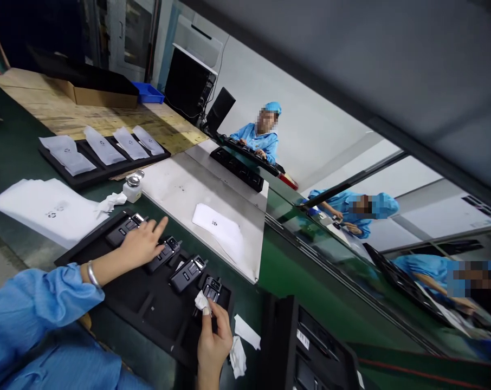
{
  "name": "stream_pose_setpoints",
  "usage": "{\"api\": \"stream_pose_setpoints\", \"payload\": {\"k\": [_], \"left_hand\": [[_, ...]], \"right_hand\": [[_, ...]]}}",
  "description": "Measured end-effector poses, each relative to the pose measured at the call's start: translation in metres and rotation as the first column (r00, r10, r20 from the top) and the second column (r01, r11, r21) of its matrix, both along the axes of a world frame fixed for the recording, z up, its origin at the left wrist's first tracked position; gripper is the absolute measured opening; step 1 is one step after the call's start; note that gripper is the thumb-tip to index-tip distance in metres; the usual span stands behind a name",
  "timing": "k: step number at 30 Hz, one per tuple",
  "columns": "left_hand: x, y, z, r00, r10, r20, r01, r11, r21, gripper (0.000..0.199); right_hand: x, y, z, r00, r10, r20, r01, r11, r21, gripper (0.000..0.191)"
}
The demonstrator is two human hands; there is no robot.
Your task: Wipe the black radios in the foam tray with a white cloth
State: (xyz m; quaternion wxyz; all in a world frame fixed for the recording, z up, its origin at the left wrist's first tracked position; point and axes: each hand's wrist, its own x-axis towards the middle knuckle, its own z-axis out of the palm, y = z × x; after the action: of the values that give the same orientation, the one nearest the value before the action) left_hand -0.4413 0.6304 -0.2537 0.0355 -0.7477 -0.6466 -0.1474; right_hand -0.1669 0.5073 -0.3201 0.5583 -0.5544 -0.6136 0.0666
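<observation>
A black foam tray (140,311) lies in front of me with several black two-way radios in a row, among them one radio (187,272) in plain view. My left hand (142,244) is over the two leftmost radios, fingers spread and grasping nothing; whether it touches them I cannot tell. Pinched in my right hand (215,336) is a crumpled white tissue (201,301), held against or just over the rightmost radio (213,287). That radio is partly hidden by the tissue and fingers.
White printed bags (46,208) are stacked left, near a pump bottle (132,188). Behind, another black tray (107,168) carries several bags. More bags (217,225) lie on a white board (168,187). A black tray (310,346) stands right. Co-workers (262,135) sit beyond the green conveyor (286,257).
</observation>
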Motion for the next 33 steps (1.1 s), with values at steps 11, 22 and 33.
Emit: {"api": "stream_pose_setpoints", "payload": {"k": [11,22,33], "left_hand": [[0.039,0.001,-0.006,0.999,0.016,-0.038,-0.023,0.981,-0.194,0.085],[0.119,-0.020,0.010,0.962,-0.260,0.077,0.269,0.953,-0.140,0.098],[0.092,-0.029,0.000,0.746,-0.512,0.426,0.542,0.838,0.058,0.101]], "right_hand": [[0.013,-0.012,-0.016,0.998,-0.005,-0.065,0.004,1.000,-0.016,0.019],[0.009,-0.004,-0.018,0.980,-0.072,-0.187,0.069,0.997,-0.023,0.022],[0.030,-0.003,-0.011,0.869,-0.185,-0.459,0.191,0.981,-0.034,0.033]]}}
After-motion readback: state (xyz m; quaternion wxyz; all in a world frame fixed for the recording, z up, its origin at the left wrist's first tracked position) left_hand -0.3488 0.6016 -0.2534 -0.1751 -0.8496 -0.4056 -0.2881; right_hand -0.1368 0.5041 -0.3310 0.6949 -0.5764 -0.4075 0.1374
